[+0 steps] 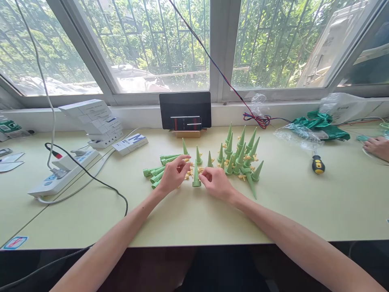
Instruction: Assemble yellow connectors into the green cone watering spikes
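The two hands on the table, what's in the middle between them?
In the head view, a green cone stands upright between the left hand and the right hand, with small yellow pieces near it.

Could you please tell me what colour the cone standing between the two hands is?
The cone is light green, best seen in the head view.

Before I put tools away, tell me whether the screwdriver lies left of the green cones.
No, the yellow-and-black screwdriver lies to the right of all the green cones.
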A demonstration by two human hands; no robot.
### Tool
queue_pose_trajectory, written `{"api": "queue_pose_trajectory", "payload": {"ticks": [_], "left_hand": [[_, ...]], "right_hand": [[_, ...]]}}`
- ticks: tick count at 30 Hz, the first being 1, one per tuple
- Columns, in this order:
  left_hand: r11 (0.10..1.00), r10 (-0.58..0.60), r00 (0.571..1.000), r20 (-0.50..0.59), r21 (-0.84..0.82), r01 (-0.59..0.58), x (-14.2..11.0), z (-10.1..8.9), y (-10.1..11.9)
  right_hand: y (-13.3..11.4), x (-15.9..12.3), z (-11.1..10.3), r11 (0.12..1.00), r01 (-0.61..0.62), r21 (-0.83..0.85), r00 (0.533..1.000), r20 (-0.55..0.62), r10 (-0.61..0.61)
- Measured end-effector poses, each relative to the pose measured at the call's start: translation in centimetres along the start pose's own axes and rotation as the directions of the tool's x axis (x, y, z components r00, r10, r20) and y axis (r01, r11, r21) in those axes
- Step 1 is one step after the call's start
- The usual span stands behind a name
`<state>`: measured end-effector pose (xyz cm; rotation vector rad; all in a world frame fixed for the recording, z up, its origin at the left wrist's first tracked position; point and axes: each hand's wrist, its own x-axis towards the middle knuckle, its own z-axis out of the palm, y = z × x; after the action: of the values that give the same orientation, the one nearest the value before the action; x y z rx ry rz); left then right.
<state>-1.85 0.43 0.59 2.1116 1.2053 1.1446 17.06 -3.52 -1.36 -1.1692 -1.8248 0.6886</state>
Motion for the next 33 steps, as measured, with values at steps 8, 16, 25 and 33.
{"api": "queue_pose_trajectory", "payload": {"ticks": [8, 16, 25, 33], "left_hand": [[0.998, 0.032, 0.999, -0.01, 0.059, -0.032, -0.1, 0.1, -0.2], [0.996, 0.045, 0.999, -0.005, 0.078, -0.044, -0.1, 0.3, -0.7], [0.995, 0.056, 0.998, -0.006, 0.083, -0.055, 0.0, 0.3, -0.7], [0.994, 0.056, 0.998, -0.007, 0.096, -0.055, 0.0, 0.1, -1.0]], "right_hand": [[0.5, 0.0, 0.2, 0.996, -0.009, -0.088, 0.998, 0.068, 0.015], [0.0, -0.1, -0.1, 0.979, -0.052, -0.196, 0.99, 0.116, 0.076], [0.3, 0.0, -0.2, 0.979, -0.029, -0.202, 0.994, 0.094, 0.049], [0.2, 0.3, -1.0, 0.935, -0.047, -0.351, 0.996, 0.052, 0.07]]}}
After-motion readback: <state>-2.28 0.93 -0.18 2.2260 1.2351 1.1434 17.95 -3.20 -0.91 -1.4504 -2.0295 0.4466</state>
